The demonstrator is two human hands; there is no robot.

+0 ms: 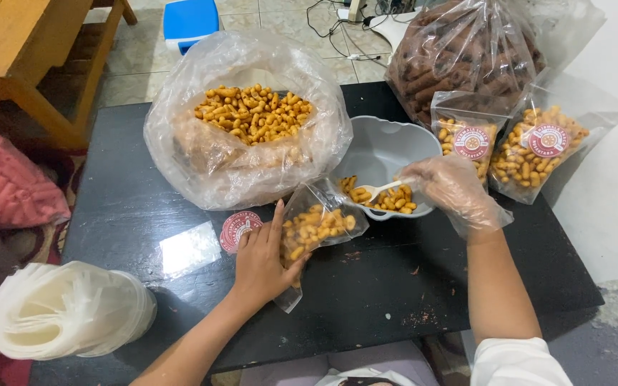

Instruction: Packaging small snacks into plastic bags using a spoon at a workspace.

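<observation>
Left hand [262, 261] grips a pouch [314, 229]; gloved right hand [452, 189] pinches a half-hidden spoon [380, 189].

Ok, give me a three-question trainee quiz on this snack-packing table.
1. True or false: the right hand wears a clear plastic glove.
2. Which does the bare left hand hold? A) small clear plastic pouch of orange snacks B) white plastic spoon C) blue box
3. Fill in: the spoon's tip rests in the pale grey scalloped ____.

Key: 1 true; 2 A; 3 bowl.
</observation>
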